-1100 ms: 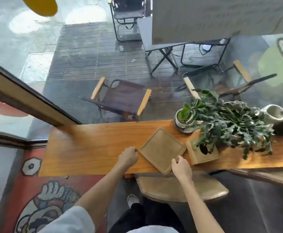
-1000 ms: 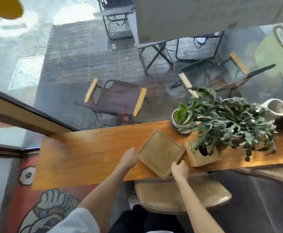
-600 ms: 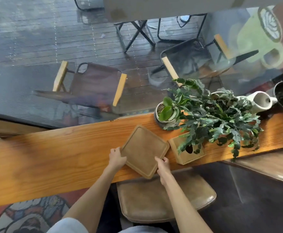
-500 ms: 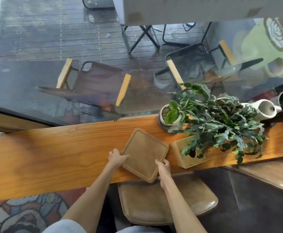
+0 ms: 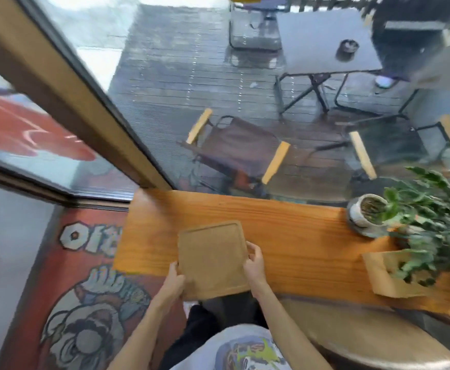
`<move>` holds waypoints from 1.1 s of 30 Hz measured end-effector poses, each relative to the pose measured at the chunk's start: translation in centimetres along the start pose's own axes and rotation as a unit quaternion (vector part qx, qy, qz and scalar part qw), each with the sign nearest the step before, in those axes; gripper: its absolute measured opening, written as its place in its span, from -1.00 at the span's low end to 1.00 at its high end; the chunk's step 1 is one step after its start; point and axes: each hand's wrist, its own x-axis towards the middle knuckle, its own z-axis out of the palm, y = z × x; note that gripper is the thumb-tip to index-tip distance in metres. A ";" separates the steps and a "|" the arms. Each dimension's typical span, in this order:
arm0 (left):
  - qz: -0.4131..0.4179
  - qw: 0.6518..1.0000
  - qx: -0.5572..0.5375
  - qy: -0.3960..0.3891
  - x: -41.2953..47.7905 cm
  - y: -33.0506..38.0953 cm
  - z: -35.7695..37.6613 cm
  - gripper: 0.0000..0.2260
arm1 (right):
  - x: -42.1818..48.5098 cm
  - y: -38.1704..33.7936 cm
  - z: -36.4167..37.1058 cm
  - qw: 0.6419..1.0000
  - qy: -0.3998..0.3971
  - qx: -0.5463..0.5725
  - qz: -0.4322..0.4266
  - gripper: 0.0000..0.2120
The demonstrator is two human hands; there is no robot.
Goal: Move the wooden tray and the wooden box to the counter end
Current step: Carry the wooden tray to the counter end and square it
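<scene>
I grip the wooden tray (image 5: pixel 213 259) between both hands: my left hand (image 5: pixel 174 283) clasps its near left corner and my right hand (image 5: pixel 254 265) closes on its right edge. The tray sits over the left end of the surface (image 5: pixel 285 233), its near edge jutting past the front; I cannot quite tell whether it rests flat or is lifted. The wooden box (image 5: pixel 395 273) lies well to my right, half under the plant (image 5: pixel 429 220).
</scene>
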 end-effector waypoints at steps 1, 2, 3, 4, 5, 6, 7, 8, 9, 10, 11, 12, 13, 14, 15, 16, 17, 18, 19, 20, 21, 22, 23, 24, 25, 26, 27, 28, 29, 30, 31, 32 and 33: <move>0.018 0.999 0.008 0.030 0.0 -0.9 -1.8 -0.51 | -0.5 0.2 2.2 1.000 -0.003 -0.011 -0.012 -0.61; 0.049 0.996 0.026 0.070 0.2 -1.8 -3.5 -0.64 | -1.0 0.4 4.4 0.999 -0.002 -0.023 -0.023 -0.58; 0.073 0.989 0.056 0.115 0.5 -2.3 -4.9 -0.76 | -1.3 0.7 6.4 0.999 0.006 -0.034 -0.036 -0.55; 0.086 0.981 0.088 0.152 1.2 -2.9 -6.2 -0.83 | -1.3 1.3 8.2 0.998 0.016 -0.041 -0.045 -0.54; 0.092 0.974 0.111 0.177 1.8 -3.4 -7.3 -0.83 | -1.2 2.0 9.6 0.997 0.026 -0.046 -0.049 -0.53; 0.101 0.968 0.130 0.190 2.6 -3.6 -8.2 -0.81 | -0.8 2.7 10.9 0.997 0.037 -0.051 -0.054 -0.53; 0.108 0.964 0.148 0.193 3.2 -3.6 -8.9 -0.81 | -0.3 3.3 11.9 0.996 0.051 -0.051 -0.060 -0.54; 0.117 0.959 0.171 0.194 3.6 -3.6 -9.6 -0.84 | 0.2 3.9 12.7 0.995 0.065 -0.049 -0.065 -0.54; 0.123 0.956 0.188 0.189 4.0 -3.3 -10.2 -0.89 | 0.8 4.4 13.4 0.993 0.077 -0.047 -0.070 -0.54; 0.136 0.954 0.199 0.181 4.6 -2.7 -10.6 -0.94 | 1.5 4.5 13.8 0.992 0.086 -0.051 -0.075 -0.54; 0.146 0.952 0.206 0.173 5.4 -2.0 -10.9 -0.94 | 2.2 4.4 14.1 0.990 0.095 -0.058 -0.084 -0.54; 0.155 0.950 0.211 0.167 6.2 -1.3 -11.0 -0.92 | 3.1 4.2 14.3 0.988 0.106 -0.066 -0.094 -0.54; 0.159 0.949 0.216 0.163 7.1 -0.5 -10.9 -0.90 | 4.1 3.8 14.3 0.985 0.115 -0.075 -0.107 -0.54; 0.170 0.946 0.222 0.162 8.1 0.3 -10.8 -0.90 | 5.1 3.4 14.3 0.981 0.121 -0.087 -0.121 -0.54; 0.179 0.943 0.226 0.164 9.2 0.9 -10.7 -0.90 | 6.2 2.9 14.2 0.978 0.124 -0.103 -0.135 -0.54; 0.183 0.942 0.226 0.168 10.3 1.4 -10.5 -0.85 | 7.2 2.4 14.0 0.974 0.128 -0.118 -0.146 -0.53; 0.190 0.940 0.225 0.174 11.4 1.9 -10.4 -0.76 | 8.1 1.8 13.9 0.970 0.133 -0.129 -0.159 -0.53; 0.199 0.937 0.223 0.180 12.3 2.4 -10.2 -0.68 | 9.0 1.3 13.8 0.965 0.140 -0.137 -0.173 -0.53; 0.207 0.935 0.222 0.185 13.1 2.8 -10.0 -0.63 | 9.9 0.9 13.6 0.961 0.149 -0.143 -0.185 -0.53; 0.215 0.931 0.224 0.190 13.8 3.3 -9.8 -0.59 | 10.8 0.6 13.5 0.958 0.158 -0.145 -0.193 -0.54; 0.221 0.928 0.230 0.193 14.6 3.6 -9.5 -0.57 | 11.5 0.4 13.5 0.955 0.167 -0.144 -0.200 -0.54; 0.229 0.924 0.236 0.194 15.1 3.8 -9.3 -0.55 | 12.1 0.4 13.5 0.952 0.174 -0.143 -0.205 -0.54; 0.239 0.920 0.240 0.196 15.8 3.9 -9.1 -0.54 | 12.6 0.6 13.5 0.950 0.180 -0.144 -0.210 -0.54; 0.249 0.916 0.242 0.200 16.3 3.9 -9.0 -0.54 | 13.0 0.9 13.6 0.948 0.184 -0.146 -0.215 -0.54; 0.257 0.914 0.240 0.204 16.9 3.7 -9.0 -0.54 | 13.3 1.2 13.7 0.945 0.187 -0.150 -0.221 -0.54; 0.264 0.912 0.237 0.205 17.3 3.6 -9.0 -0.54 | 13.5 1.5 13.8 0.942 0.190 -0.155 -0.229 -0.54; 0.273 0.910 0.235 0.207 17.8 3.3 -9.1 -0.54 | 13.8 1.9 13.9 0.939 0.193 -0.160 -0.235 -0.54; 0.282 0.906 0.236 0.208 18.2 3.1 -9.3 -0.54 | 14.0 2.2 14.0 0.937 0.197 -0.160 -0.240 -0.54; 0.292 0.902 0.237 0.210 18.6 2.8 -9.4 -0.55 | 14.3 2.4 14.1 0.935 0.201 -0.160 -0.245 -0.54; 0.307 0.897 0.237 0.212 18.8 2.6 -9.6 -0.55 | 14.5 2.5 14.1 0.931 0.206 -0.164 -0.254 -0.53; 0.326 0.890 0.237 0.213 19.0 2.4 -9.7 -0.56 | 14.7 2.7 14.1 0.923 0.211 -0.176 -0.268 -0.53; 0.348 0.880 0.241 0.217 19.1 2.2 -9.8 -0.56 | 15.0 2.9 14.1 0.914 0.216 -0.193 -0.284 -0.52; 0.374 0.865 0.249 0.222 19.2 1.9 -9.9 -0.55 | 15.2 3.1 14.0 0.903 0.220 -0.214 -0.300 -0.52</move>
